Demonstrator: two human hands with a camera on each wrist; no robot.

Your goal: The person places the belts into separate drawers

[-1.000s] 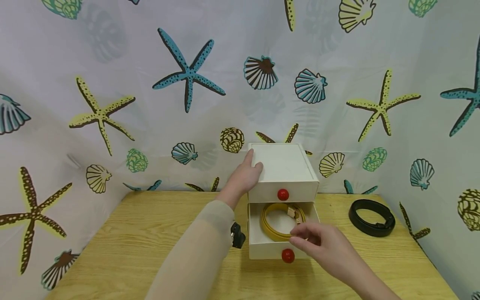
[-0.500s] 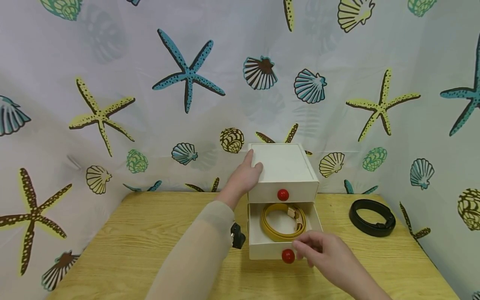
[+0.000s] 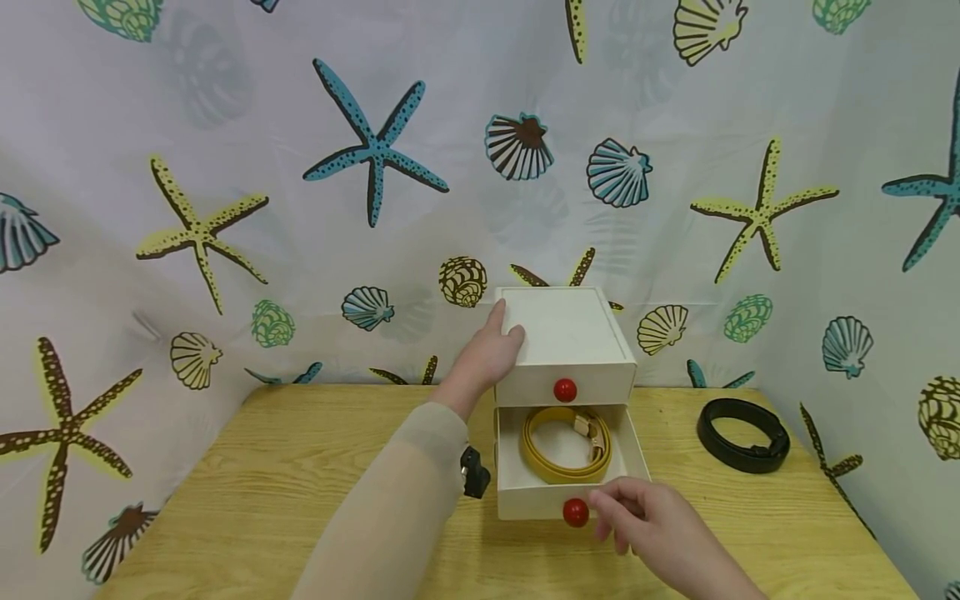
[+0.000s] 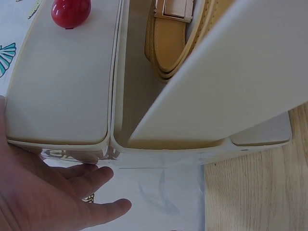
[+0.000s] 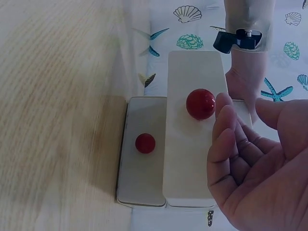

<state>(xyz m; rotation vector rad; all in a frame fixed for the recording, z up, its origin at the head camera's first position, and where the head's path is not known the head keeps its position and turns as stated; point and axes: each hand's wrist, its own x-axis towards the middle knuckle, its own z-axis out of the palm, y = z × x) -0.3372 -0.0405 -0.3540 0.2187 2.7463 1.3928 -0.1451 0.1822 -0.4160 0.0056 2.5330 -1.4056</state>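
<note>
A white drawer cabinet [image 3: 562, 325] stands on the table with its middle drawer [image 3: 525, 502] pulled out. Inside that drawer lies a coiled yellow belt [image 3: 551, 467] with a gold buckle. My left hand [image 3: 487, 354] rests against the cabinet's left side and top edge, fingers extended. Beside the open drawer's red knob [image 3: 576, 512] is my right hand [image 3: 645, 525], fingers loosely bent and thumb apart from them. In the right wrist view its fingertips [image 5: 224, 108] are right at the knob; whether they touch it I cannot tell.
A coiled black belt [image 3: 742, 454] lies on the wooden table [image 3: 315, 467] to the right of the cabinet. The drawer above has a red knob [image 3: 566, 390], as does the closed lowest drawer [image 5: 144, 173]. A shell-and-starfish patterned cloth [image 3: 450, 225] hangs behind.
My right hand has drawn back from above the drawer's front, down and slightly right to beside the knob. The left hand, the belts and the drawer look unmoved.
</note>
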